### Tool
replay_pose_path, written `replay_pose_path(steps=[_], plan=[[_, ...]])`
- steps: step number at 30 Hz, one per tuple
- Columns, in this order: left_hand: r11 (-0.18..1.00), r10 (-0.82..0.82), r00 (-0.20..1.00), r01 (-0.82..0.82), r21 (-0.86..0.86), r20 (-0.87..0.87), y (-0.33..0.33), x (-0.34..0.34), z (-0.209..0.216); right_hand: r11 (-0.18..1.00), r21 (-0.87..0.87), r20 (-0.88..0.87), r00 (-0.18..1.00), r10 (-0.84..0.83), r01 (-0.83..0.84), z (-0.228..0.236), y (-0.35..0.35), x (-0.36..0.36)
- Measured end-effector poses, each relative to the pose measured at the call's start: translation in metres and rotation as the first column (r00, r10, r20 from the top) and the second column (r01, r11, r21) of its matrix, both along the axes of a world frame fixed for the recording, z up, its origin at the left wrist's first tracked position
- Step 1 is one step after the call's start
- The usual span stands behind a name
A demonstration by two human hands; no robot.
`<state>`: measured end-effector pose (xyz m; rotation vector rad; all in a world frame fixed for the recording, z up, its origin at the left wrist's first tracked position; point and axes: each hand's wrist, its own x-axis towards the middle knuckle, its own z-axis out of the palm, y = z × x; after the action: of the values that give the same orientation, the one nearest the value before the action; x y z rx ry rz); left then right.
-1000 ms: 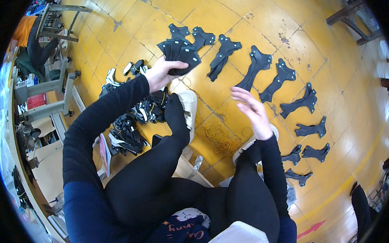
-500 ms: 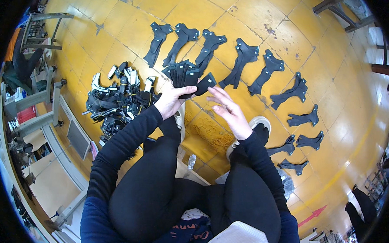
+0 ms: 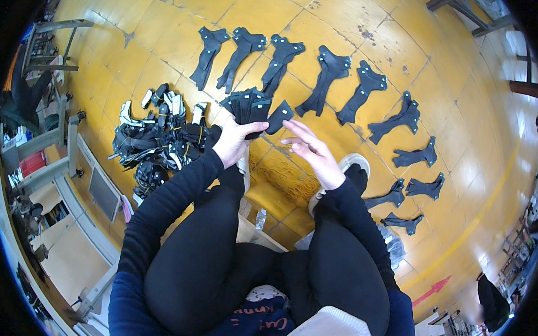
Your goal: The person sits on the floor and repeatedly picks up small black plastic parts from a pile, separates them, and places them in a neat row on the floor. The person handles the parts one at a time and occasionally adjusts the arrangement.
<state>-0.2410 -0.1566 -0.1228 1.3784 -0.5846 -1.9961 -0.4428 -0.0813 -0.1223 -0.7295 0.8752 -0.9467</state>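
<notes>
My left hand [image 3: 233,142] grips a fanned stack of black fabric pieces [image 3: 248,105] with small pale labels, its thumb pressed over the lower end. One black piece [image 3: 279,117] stands apart at the right side of the fan, its lower end close to my left thumb. Beside that piece is my right hand [image 3: 317,157], fingers stretched out and apart. Its fingertips reach the piece's right edge; whether they touch it I cannot tell. Beyond my hands, several labelled black fabric stacks [image 3: 325,80] lie in an arc on the yellow floor.
Left of my legs is a heap of black and white bundles [image 3: 162,136], some tied with yellow bands. Grey metal framing [image 3: 78,202] stands at the left. A clear plastic bag [image 3: 391,245] lies by my right leg. Wooden legs [image 3: 468,14] show at the far right.
The view has shifted slightly, so the floor stacks sit a little further left. The single piece now stands more upright and further apart from the fan. My left hand keeps its grip.
</notes>
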Motion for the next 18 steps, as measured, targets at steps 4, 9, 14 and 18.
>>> replay_pose_path(steps=[4, 9, 14, 18], plan=[[1.000, 0.004, 1.000, -0.004, 0.004, 0.009, 0.000, -0.005, 0.000, 1.000, -0.018, 0.006, 1.000, -0.010, 0.010, -0.007, 0.002, -0.002], [0.996, -0.075, 0.995, 0.078, -0.046, 0.065, 0.010, -0.003, -0.007, 0.996, -0.035, -0.048, 0.996, -0.078, 0.076, -0.015, 0.002, -0.009], [0.983, -0.138, 0.990, 0.137, 0.120, -0.002, 0.018, -0.010, -0.002, 0.927, -0.027, -0.160, 0.914, -0.373, 0.374, -0.036, 0.008, -0.072], [0.974, -0.185, 0.983, 0.185, 0.127, -0.016, 0.027, -0.003, -0.008, 0.718, 0.116, -0.210, 0.724, -0.658, 0.686, -0.039, 0.034, -0.123]])
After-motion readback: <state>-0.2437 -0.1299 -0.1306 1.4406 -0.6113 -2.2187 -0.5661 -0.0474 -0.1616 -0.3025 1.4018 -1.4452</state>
